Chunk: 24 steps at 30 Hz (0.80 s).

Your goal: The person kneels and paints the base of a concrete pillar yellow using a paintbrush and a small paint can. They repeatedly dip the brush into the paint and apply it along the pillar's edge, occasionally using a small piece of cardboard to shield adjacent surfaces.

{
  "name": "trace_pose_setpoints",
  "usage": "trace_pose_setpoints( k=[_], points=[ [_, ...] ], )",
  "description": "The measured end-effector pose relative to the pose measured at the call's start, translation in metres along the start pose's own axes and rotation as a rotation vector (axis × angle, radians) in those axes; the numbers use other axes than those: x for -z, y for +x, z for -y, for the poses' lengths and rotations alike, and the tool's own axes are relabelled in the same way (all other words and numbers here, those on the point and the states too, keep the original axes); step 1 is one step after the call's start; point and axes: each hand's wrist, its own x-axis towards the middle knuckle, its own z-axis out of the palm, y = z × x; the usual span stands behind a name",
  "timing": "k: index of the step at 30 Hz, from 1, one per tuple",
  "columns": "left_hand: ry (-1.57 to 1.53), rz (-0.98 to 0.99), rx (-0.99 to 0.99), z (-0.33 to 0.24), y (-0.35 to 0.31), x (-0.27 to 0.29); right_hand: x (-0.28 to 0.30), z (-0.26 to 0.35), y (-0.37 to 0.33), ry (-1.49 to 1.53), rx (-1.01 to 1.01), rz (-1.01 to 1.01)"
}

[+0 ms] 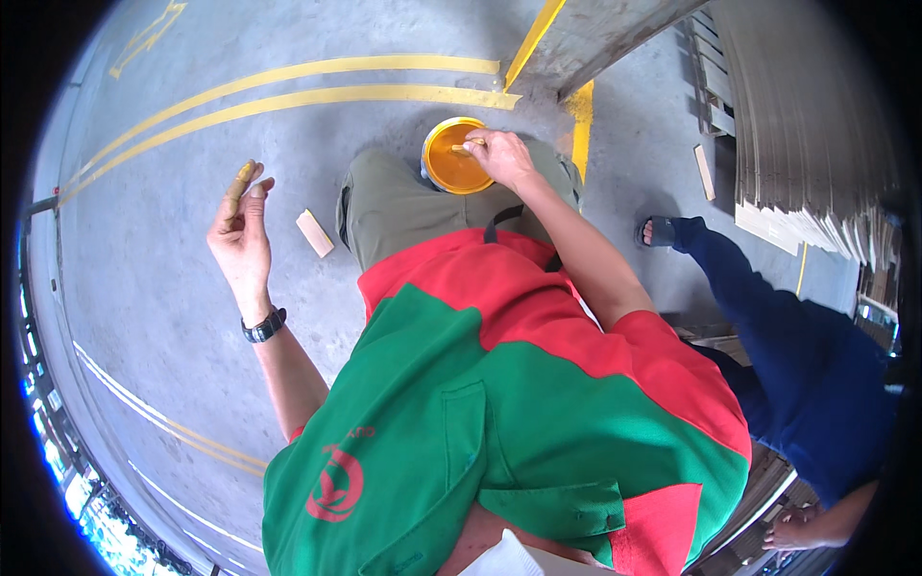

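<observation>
A round bucket [451, 182] with a yellow rim and orange-yellow contents stands on the floor between my knees. Over its right side is my right hand [504, 158], fingers closed together, their tips coated yellow. Whether something thin sits in that pinch I cannot make out. My left hand [240, 226] is raised out to the left, away from the bucket. Its index finger and thumb stretch out with a gap between them, and yellow-brown smears cover the index finger. Nothing shows in this hand. A dark watch [263, 326] is on the left wrist.
A small wooden block [314, 233] lies on the floor left of my knee. Beyond the bucket stands a pillar [615, 43] beside yellow floor lines [384, 93]. At the right are stacked cardboard sheets [812, 115], a wood strip [705, 173] and another person [797, 336] in dark blue.
</observation>
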Motion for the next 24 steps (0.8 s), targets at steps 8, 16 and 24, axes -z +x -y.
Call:
trace_pose_setpoints(
  k=[8,16,24],
  points=[
    [0.215,-0.003,-0.155,-0.052,0.042,-0.02,-0.015,-0.005,-0.025,-0.029,0.354,-0.179],
    [0.225,-0.015,-0.814,-0.212,0.121,-0.022,-0.006,-0.004,-0.035,0.045,0.204,0.01],
    [0.417,-0.084,-1.329,-0.409,0.15,-0.065,-0.008,-0.018,-0.029,0.078,0.201,0.04]
  ],
)
